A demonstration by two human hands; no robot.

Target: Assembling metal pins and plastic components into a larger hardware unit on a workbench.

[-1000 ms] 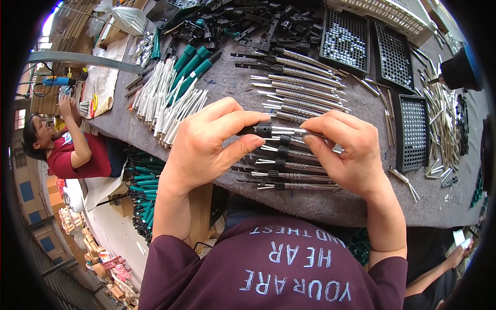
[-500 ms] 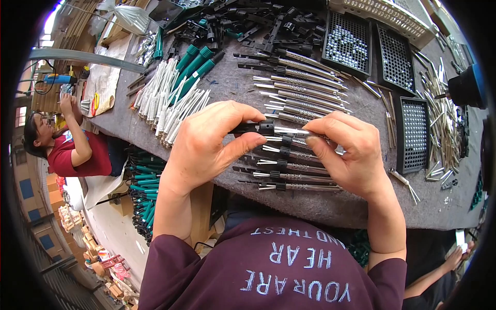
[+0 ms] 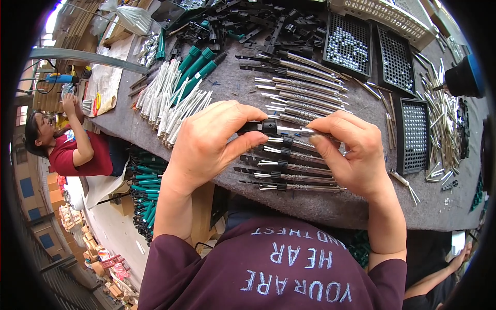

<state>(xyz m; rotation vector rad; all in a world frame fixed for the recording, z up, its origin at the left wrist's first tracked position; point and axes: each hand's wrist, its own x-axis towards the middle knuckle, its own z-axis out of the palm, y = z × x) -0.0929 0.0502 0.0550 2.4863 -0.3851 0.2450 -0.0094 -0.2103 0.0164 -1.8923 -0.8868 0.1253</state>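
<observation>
My left hand (image 3: 204,147) pinches a black plastic piece with a round collar (image 3: 268,126) between thumb and forefinger. From the collar, thin silvery rods (image 3: 292,130) run right into my right hand (image 3: 354,152), whose thumb and forefinger close on their other end. The two hands hold this assembly level above the table, over a row of similar metal tubes with black collars (image 3: 305,166). More thin tubes with perforated middles (image 3: 310,95) lie side by side just beyond my fingers.
Left of the row lie white rods (image 3: 168,103) and green handles (image 3: 199,72); black plastic parts (image 3: 281,31) are heaped behind. Black trays (image 3: 413,137) of small metal pieces, loose metal tubes (image 3: 439,113) and a power tool (image 3: 462,80) occupy the right. Another person (image 3: 77,147) sits at left.
My right hand has shifted slightly to the right, its fingertips a little farther along the rods. My left hand keeps its pinch on the black piece, nearly unmoved.
</observation>
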